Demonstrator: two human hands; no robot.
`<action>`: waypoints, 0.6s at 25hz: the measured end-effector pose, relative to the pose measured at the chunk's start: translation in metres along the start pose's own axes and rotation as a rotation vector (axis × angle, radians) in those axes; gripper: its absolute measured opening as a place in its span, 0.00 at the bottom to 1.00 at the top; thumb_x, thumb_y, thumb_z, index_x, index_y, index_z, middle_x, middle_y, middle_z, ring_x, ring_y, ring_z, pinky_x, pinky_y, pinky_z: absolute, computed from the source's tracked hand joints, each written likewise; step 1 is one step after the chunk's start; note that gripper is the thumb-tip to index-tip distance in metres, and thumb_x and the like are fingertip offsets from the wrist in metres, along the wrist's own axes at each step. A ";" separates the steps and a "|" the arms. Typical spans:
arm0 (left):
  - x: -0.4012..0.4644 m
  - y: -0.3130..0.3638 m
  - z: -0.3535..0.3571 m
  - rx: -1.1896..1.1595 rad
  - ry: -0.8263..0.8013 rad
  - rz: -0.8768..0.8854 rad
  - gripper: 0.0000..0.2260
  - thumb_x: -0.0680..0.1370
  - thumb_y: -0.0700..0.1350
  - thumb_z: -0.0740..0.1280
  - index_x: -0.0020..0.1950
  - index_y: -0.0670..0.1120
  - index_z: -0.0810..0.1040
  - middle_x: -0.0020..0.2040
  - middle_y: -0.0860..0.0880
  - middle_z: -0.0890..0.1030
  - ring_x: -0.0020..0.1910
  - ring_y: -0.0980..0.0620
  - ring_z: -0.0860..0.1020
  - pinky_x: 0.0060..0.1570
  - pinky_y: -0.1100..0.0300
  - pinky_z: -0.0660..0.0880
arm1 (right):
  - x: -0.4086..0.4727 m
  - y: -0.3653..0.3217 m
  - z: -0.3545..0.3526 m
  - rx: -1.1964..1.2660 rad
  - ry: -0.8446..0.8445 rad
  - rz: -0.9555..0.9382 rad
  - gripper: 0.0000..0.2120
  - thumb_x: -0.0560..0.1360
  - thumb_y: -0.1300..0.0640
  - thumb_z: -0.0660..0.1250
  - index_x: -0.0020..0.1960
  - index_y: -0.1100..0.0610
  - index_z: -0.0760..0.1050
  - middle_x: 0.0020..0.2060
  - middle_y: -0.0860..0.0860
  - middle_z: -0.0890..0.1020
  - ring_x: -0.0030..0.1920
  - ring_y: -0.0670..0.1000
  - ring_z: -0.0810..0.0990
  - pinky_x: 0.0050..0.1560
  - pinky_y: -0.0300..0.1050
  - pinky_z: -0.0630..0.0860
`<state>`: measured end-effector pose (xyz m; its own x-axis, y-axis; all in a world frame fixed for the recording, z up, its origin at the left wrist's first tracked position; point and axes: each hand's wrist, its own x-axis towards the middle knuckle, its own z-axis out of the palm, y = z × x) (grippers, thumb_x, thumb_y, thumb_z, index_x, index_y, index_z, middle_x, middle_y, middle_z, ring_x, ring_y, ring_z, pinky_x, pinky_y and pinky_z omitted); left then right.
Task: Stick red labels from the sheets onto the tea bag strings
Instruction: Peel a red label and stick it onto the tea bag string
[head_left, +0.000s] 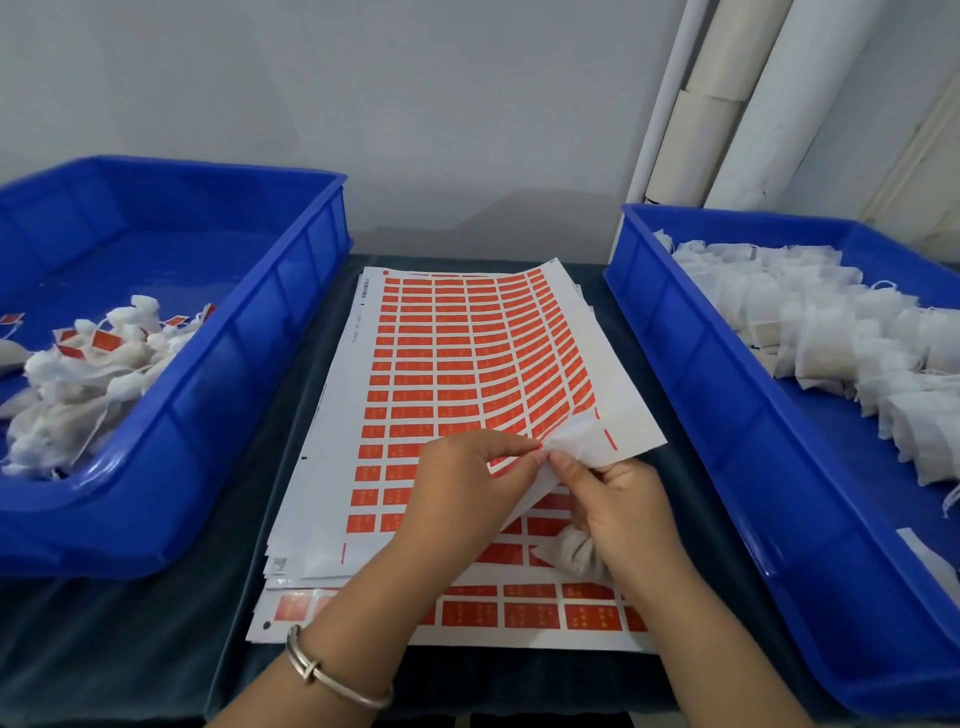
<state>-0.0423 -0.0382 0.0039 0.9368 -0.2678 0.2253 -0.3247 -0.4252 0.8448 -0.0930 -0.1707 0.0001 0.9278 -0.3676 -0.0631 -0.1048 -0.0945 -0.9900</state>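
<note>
Your left hand (470, 486) and right hand (618, 506) meet fingertip to fingertip over the near right corner of the top white sheet of red rectangular labels (457, 364), both pinching that lifted corner — the left thumb and forefinger on the red side, the right on the curled white edge. A small white gauze tea bag (574, 556) is tucked under your right palm, held by the lower fingers; its string I cannot make out. The sheet's long axis runs straight away from your hands, across the stack on the dark bench (156, 649). Beyond your left hand sits the blue plastic tray of labelled bags (270, 332); beyond your right, the blue plastic tray of plain bags (691, 364) — nearer your right hand.
</note>
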 end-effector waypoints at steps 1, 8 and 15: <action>0.000 0.000 -0.001 0.005 -0.009 0.012 0.10 0.73 0.52 0.70 0.53 0.54 0.83 0.46 0.63 0.80 0.41 0.67 0.76 0.47 0.70 0.73 | 0.000 0.000 0.000 -0.016 0.005 -0.009 0.09 0.69 0.45 0.67 0.48 0.43 0.79 0.43 0.36 0.84 0.46 0.40 0.82 0.47 0.40 0.78; 0.008 -0.005 -0.005 -0.032 -0.098 -0.049 0.04 0.75 0.51 0.68 0.46 0.59 0.82 0.32 0.73 0.75 0.42 0.76 0.72 0.31 0.81 0.67 | 0.000 0.002 0.001 -0.046 0.025 0.003 0.12 0.66 0.43 0.66 0.48 0.45 0.79 0.42 0.38 0.84 0.44 0.43 0.83 0.48 0.44 0.80; 0.010 0.001 0.001 -0.341 0.078 -0.470 0.06 0.77 0.51 0.65 0.41 0.56 0.78 0.38 0.62 0.80 0.35 0.60 0.79 0.25 0.74 0.68 | -0.002 0.003 -0.005 0.022 0.065 0.031 0.05 0.71 0.49 0.69 0.47 0.47 0.79 0.41 0.36 0.84 0.44 0.39 0.82 0.39 0.36 0.78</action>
<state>-0.0338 -0.0422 0.0061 0.9811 -0.0483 -0.1872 0.1760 -0.1773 0.9683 -0.0972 -0.1744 -0.0022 0.8991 -0.4291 -0.0866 -0.1247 -0.0615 -0.9903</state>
